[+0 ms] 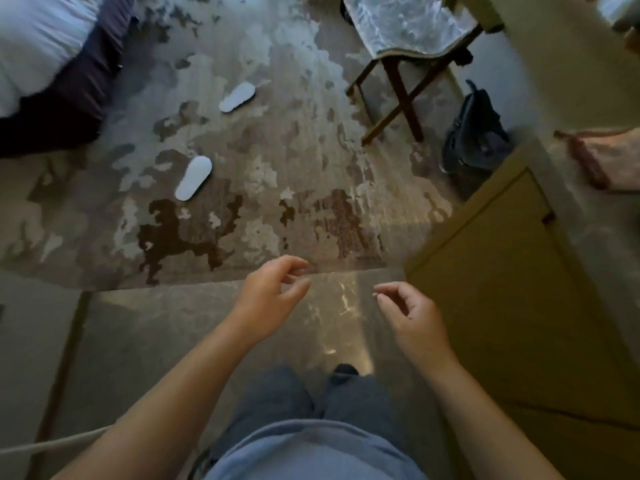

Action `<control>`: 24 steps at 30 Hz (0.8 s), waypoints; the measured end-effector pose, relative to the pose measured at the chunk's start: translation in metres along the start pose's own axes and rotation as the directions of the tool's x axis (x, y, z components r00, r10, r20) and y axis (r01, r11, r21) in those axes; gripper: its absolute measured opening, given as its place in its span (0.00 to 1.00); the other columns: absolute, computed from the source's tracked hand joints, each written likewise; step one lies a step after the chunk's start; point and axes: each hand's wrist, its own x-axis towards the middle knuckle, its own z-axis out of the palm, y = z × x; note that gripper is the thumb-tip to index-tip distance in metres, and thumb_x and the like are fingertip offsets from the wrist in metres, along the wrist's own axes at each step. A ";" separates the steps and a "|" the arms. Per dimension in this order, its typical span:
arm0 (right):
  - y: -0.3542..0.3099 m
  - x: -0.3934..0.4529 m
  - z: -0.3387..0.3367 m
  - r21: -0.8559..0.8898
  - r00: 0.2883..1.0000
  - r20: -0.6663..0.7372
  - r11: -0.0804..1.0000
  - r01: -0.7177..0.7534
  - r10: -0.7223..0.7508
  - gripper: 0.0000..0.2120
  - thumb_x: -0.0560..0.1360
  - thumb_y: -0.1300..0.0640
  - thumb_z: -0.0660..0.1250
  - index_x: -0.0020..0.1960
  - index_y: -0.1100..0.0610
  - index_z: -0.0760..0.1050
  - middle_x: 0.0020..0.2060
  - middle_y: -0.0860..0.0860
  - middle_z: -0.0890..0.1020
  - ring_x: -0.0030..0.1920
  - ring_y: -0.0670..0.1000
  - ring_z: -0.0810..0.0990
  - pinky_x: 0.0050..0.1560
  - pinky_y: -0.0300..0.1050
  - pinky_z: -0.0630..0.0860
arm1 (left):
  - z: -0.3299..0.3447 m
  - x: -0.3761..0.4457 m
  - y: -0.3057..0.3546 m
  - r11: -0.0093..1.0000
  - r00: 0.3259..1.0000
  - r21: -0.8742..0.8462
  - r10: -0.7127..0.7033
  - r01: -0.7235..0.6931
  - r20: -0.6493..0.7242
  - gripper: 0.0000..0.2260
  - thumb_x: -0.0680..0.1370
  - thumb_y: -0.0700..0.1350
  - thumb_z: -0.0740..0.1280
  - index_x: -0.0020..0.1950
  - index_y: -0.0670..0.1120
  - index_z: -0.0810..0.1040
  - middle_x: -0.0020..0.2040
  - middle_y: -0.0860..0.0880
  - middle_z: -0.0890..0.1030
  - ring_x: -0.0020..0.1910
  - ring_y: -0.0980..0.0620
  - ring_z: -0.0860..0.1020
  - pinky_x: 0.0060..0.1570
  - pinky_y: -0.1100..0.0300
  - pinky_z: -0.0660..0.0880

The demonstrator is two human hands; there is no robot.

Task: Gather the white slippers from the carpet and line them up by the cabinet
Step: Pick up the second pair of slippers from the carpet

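Observation:
Two white slippers lie apart on the patterned carpet (298, 157), both showing flat white soles. The nearer slipper (193, 178) is left of centre; the farther slipper (237, 97) lies beyond it. The tan wooden cabinet (512, 271) stands at the right, its corner reaching the carpet's near edge. My left hand (273, 292) hovers over the carpet's near edge, fingers loosely curled, holding nothing. My right hand (410, 313) hangs beside the cabinet's front, fingers loosely curled and empty. Both hands are well short of the slippers.
A bed with white linen and a dark skirt (59, 74) fills the upper left. A wooden folding stand with a pale cloth (401, 57) stands at the back right, a dark bag (478, 129) beside it. Smooth floor (145, 334) lies under me.

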 end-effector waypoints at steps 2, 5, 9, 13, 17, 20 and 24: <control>-0.026 0.056 0.002 -0.024 0.990 0.110 0.996 0.091 -0.088 0.09 0.75 0.57 0.61 0.44 0.43 0.72 0.39 0.44 0.78 0.40 0.40 0.78 0.38 0.29 0.75 | -0.018 0.020 -0.005 0.997 0.993 -0.058 -0.063 0.057 -0.098 0.11 0.74 0.42 0.63 0.56 0.46 0.74 0.46 0.52 0.76 0.47 0.53 0.76 0.48 0.58 0.74; -0.063 0.135 0.020 -0.058 0.961 0.192 0.975 0.215 -0.201 0.07 0.75 0.57 0.61 0.44 0.45 0.72 0.38 0.41 0.77 0.39 0.38 0.77 0.38 0.28 0.74 | -0.039 0.050 -0.025 0.981 0.967 -0.137 -0.162 0.136 -0.195 0.08 0.74 0.42 0.64 0.53 0.49 0.74 0.44 0.56 0.76 0.46 0.56 0.76 0.45 0.64 0.74; -0.092 0.229 0.057 -0.065 0.932 0.261 0.959 0.278 -0.252 0.05 0.74 0.57 0.61 0.46 0.48 0.73 0.36 0.42 0.77 0.38 0.42 0.77 0.36 0.31 0.73 | -0.071 0.109 -0.056 0.956 0.918 -0.215 -0.260 0.201 -0.300 0.07 0.74 0.42 0.64 0.48 0.53 0.73 0.43 0.58 0.76 0.45 0.59 0.75 0.41 0.67 0.72; -0.114 0.326 0.096 -0.106 0.927 0.282 0.953 0.285 -0.246 0.05 0.74 0.58 0.62 0.45 0.50 0.74 0.36 0.41 0.77 0.39 0.41 0.77 0.38 0.29 0.72 | -0.126 0.205 -0.073 0.958 0.896 -0.221 -0.256 0.185 -0.361 0.08 0.74 0.42 0.64 0.52 0.47 0.75 0.41 0.57 0.76 0.43 0.59 0.75 0.41 0.66 0.71; -0.128 0.401 0.117 -0.148 0.941 0.287 0.962 0.228 -0.179 0.06 0.73 0.59 0.63 0.45 0.49 0.75 0.37 0.40 0.78 0.38 0.37 0.77 0.37 0.28 0.72 | -0.189 0.295 -0.069 0.974 0.915 -0.176 -0.200 0.145 -0.351 0.09 0.74 0.45 0.64 0.53 0.48 0.75 0.41 0.60 0.75 0.43 0.62 0.74 0.43 0.66 0.72; -0.132 0.446 0.125 -0.185 0.957 0.271 0.970 0.159 -0.105 0.07 0.73 0.59 0.63 0.44 0.48 0.74 0.38 0.41 0.78 0.41 0.40 0.77 0.37 0.29 0.71 | -0.228 0.353 -0.064 0.978 0.920 -0.166 -0.181 0.130 -0.348 0.10 0.75 0.45 0.63 0.55 0.47 0.75 0.44 0.55 0.76 0.44 0.58 0.75 0.46 0.62 0.72; -0.136 0.509 0.132 -0.192 0.972 0.235 0.978 0.077 -0.031 0.09 0.73 0.60 0.63 0.42 0.46 0.74 0.38 0.43 0.79 0.41 0.43 0.77 0.38 0.32 0.72 | -0.259 0.423 -0.070 0.969 0.918 -0.195 -0.211 0.151 -0.337 0.10 0.75 0.44 0.63 0.55 0.46 0.75 0.46 0.52 0.76 0.47 0.53 0.76 0.48 0.59 0.72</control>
